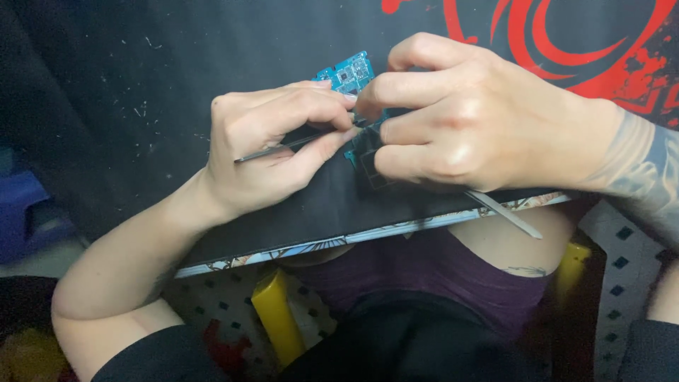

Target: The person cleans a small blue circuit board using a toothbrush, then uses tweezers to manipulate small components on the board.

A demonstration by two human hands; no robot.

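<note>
Head view: both hands meet over a small blue circuit board (pixel 351 73) that lies on a black mat (pixel 141 85) with a red swirl pattern (pixel 566 42) at its upper right. The mat covers the table, whose near edge (pixel 368 233) shows a pale printed strip. Left hand (pixel 272 145): fingers curled together and clamped on a thin metal tool (pixel 279 146); the tool runs between thumb and forefinger, its shaft sticking out to the left and its tip pointing toward the board's lower part. Right hand (pixel 470 120): fingers bent and closed, fingertips pressing down on the lower half of the board, which they mostly hide; only the board's upper corner with its chips is clear above the knuckles. A second slim metal tool (pixel 506 214) pokes out from under the right palm and crosses the table edge; whether the hand grips it or merely lies over it cannot be told. The two hands touch or nearly touch at the fingertips. A dark square part (pixel 371 166) sits just below the board, between the hands. Below the table edge: the person's lap in dark purple cloth (pixel 424 276), a yellow stool leg (pixel 277 318) and a perforated white surface (pixel 622 247).
</note>
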